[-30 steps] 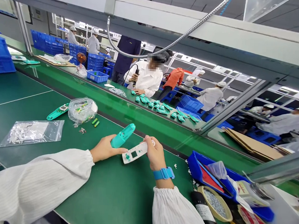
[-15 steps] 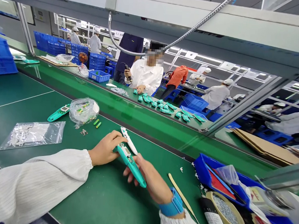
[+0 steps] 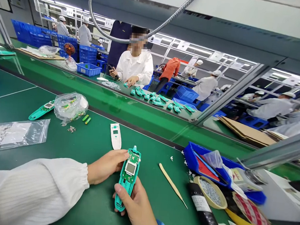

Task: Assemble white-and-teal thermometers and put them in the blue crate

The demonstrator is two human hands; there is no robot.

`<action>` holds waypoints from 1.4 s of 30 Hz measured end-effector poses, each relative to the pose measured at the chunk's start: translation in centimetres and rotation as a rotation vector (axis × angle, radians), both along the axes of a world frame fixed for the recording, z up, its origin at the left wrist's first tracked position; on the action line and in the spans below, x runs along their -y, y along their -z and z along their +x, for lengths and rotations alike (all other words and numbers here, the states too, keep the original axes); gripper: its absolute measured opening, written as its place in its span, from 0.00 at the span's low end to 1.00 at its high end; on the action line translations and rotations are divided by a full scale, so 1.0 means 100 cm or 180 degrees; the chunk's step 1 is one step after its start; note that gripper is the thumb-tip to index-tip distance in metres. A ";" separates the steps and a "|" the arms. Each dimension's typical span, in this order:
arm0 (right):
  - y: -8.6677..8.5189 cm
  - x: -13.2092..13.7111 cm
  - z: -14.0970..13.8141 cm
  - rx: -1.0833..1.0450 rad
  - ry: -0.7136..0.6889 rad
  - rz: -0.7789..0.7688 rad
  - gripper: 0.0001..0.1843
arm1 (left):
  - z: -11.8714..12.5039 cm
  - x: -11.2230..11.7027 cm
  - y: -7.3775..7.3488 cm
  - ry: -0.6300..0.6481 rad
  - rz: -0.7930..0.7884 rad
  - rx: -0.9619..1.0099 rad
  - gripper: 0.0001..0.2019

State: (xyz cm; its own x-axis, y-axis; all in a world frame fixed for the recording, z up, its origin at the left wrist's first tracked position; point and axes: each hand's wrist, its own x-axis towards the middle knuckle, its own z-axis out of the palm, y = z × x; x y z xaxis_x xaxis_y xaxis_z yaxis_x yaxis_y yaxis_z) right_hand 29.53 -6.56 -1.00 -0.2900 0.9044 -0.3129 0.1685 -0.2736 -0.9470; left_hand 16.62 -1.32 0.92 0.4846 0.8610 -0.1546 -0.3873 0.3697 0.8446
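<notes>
A teal thermometer housing (image 3: 123, 186) with a green circuit board and a small grey screen faces up between my hands. My right hand (image 3: 140, 203) is closed round its lower end, thumb on the near edge. At the upper left side, my left hand (image 3: 109, 166) grips the housing, its fingertips partly hidden behind it. The white front cover (image 3: 115, 136), with a window cut-out, lies on the green bench just beyond my left hand.
To the left lie another teal housing (image 3: 39, 111), a clear bag (image 3: 71, 108), two green parts (image 3: 86, 119) and a bag of small white pieces (image 3: 18, 133). On the right are a pale pointed stick (image 3: 172, 184), a blue tray (image 3: 195, 161) and a screw dish (image 3: 211, 193). A co-worker (image 3: 135, 66) sits opposite.
The housing has turned more upright, its board now facing me. My right hand has rolled its thumb onto the near side. The white cover shows its broad face, and the view has shifted right.
</notes>
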 end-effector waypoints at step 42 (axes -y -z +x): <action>-0.006 -0.009 0.063 0.0846 0.1051 0.1681 0.12 | 0.001 0.028 0.010 0.0404 0.2594 -0.3762 0.13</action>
